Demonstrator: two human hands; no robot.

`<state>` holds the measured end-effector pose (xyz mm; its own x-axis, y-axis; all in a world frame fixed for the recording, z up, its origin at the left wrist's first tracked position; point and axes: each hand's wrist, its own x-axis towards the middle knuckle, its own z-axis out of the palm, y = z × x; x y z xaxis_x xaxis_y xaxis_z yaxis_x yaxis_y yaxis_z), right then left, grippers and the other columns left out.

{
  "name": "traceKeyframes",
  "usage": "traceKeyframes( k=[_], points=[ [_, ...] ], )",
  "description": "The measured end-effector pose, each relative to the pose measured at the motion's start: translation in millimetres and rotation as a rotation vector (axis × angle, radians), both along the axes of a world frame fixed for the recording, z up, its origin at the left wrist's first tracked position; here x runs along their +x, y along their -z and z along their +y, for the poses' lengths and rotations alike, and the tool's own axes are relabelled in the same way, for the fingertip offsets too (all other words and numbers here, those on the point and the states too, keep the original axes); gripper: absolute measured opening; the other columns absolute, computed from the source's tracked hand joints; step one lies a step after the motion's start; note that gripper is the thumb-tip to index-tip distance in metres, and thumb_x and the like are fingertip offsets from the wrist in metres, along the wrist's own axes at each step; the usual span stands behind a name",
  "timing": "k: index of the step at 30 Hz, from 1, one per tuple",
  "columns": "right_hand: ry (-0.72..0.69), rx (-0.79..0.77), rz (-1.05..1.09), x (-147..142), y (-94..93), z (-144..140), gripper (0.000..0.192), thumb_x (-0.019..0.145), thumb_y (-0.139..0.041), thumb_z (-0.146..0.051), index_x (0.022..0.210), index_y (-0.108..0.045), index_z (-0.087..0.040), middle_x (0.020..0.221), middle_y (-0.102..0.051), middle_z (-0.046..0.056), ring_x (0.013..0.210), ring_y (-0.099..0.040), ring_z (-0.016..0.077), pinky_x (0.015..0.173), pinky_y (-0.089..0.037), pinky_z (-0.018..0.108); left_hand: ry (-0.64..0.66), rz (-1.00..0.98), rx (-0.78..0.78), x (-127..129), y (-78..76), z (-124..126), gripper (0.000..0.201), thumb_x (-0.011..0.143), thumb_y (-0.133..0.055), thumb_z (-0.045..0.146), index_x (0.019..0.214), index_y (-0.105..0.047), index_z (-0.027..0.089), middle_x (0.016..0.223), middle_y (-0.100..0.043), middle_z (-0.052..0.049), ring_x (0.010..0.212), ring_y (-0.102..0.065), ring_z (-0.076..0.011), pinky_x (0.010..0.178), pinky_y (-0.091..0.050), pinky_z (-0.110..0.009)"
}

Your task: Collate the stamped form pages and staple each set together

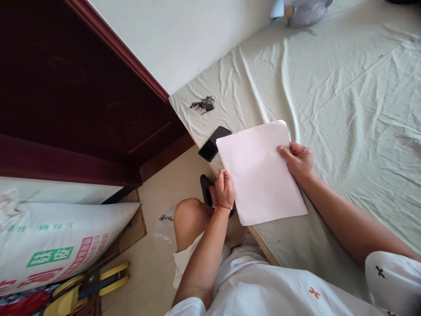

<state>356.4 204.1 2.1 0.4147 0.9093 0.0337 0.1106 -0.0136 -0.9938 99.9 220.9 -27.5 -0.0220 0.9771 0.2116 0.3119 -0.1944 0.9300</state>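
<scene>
A pale pink sheet of paper (259, 171) lies at the near edge of a bed covered with a wrinkled light green sheet (345, 101). My left hand (224, 188) pinches the paper's left edge, a red string on the wrist. My right hand (298, 161) grips the paper's right edge with the thumb on top. The paper's upper left corner covers part of a black phone (212, 145) that lies on the bed's edge.
A bunch of keys (203, 104) lies near the bed's corner. A dark red wooden door (72, 96) stands at left. A large printed white sack (55, 241) lies on the floor by it. A crumpled plastic bag (307, 11) sits at the bed's far end.
</scene>
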Motion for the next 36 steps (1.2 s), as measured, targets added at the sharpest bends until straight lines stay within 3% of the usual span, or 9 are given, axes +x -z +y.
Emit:
traceKeyframes(
  k=[11,15,18,21,25,29,33,36],
  points=[
    [0.009,0.002,-0.049,-2,0.8,1,0.041,0.086,-0.069,-0.053,0.069,-0.051,-0.022,0.060,-0.040,-0.004,0.053,-0.033,0.0100,0.047,-0.026,0.025,-0.007,0.064,-0.020,0,-1.3,1,0.044,0.102,-0.039,0.060,0.078,-0.044,0.023,0.063,-0.036,0.005,0.059,-0.035,-0.0133,0.060,-0.029,-0.029],
    [0.083,0.059,-0.178,-1,3.2,6,0.025,0.086,-0.070,-0.046,0.093,-0.060,-0.023,0.076,-0.060,-0.001,0.061,-0.045,0.0127,0.056,-0.039,0.027,-0.017,0.070,-0.005,0,-3.0,0,0.045,0.102,-0.040,0.060,0.077,-0.043,0.023,0.063,-0.038,0.005,0.059,-0.035,-0.0133,0.061,-0.029,-0.028],
    [0.144,0.061,-0.258,2,8.1,12,0.032,0.085,-0.069,-0.041,0.111,-0.058,-0.025,0.100,-0.070,0.005,0.072,-0.054,0.0160,0.070,-0.048,0.032,-0.020,0.054,-0.001,0,-3.9,0,0.044,0.102,-0.043,0.058,0.077,-0.044,0.023,0.064,-0.039,0.004,0.060,-0.036,-0.0134,0.062,-0.030,-0.029],
    [0.117,0.017,-0.261,5,12.6,14,0.037,0.089,-0.064,-0.044,0.120,-0.056,-0.026,0.109,-0.073,0.008,0.079,-0.061,0.0196,0.077,-0.051,0.037,-0.020,0.038,-0.002,0,-4.1,1,0.044,0.101,-0.043,0.059,0.077,-0.044,0.023,0.065,-0.040,0.004,0.061,-0.037,-0.0137,0.062,-0.031,-0.028],
    [0.059,-0.025,-0.279,8,12.4,14,0.037,0.091,-0.062,-0.048,0.119,-0.059,-0.025,0.096,-0.075,0.006,0.077,-0.063,0.0206,0.073,-0.050,0.035,-0.022,0.031,-0.012,1,-3.2,1,0.044,0.101,-0.042,0.061,0.078,-0.044,0.023,0.066,-0.042,0.004,0.062,-0.038,-0.0138,0.063,-0.033,-0.028],
    [-0.031,-0.073,-0.217,10,7.9,12,0.036,0.090,-0.062,-0.053,0.108,-0.066,-0.022,0.072,-0.066,0.001,0.062,-0.054,0.0162,0.057,-0.042,0.029,-0.034,0.034,-0.016,0,-1.5,0,0.043,0.101,-0.043,0.059,0.080,-0.047,0.023,0.068,-0.044,0.004,0.063,-0.040,-0.0139,0.064,-0.033,-0.028],
    [-0.182,-0.100,-0.042,13,6.1,9,0.039,0.087,-0.066,-0.058,0.097,-0.068,-0.020,0.069,-0.061,-0.002,0.056,-0.050,0.0123,0.048,-0.036,0.025,-0.050,0.041,-0.008,0,0.1,2,0.042,0.102,-0.042,0.057,0.079,-0.046,0.023,0.067,-0.045,0.004,0.062,-0.041,-0.0139,0.064,-0.033,-0.028],
    [-0.214,-0.109,-0.030,16,7.4,8,0.040,0.085,-0.069,-0.060,0.091,-0.067,-0.021,0.066,-0.060,-0.003,0.054,-0.050,0.0119,0.046,-0.036,0.023,-0.058,0.064,0.019,1,0.7,4,0.040,0.103,-0.042,0.054,0.079,-0.045,0.023,0.066,-0.044,0.004,0.061,-0.040,-0.0140,0.063,-0.032,-0.028]
  ],
)
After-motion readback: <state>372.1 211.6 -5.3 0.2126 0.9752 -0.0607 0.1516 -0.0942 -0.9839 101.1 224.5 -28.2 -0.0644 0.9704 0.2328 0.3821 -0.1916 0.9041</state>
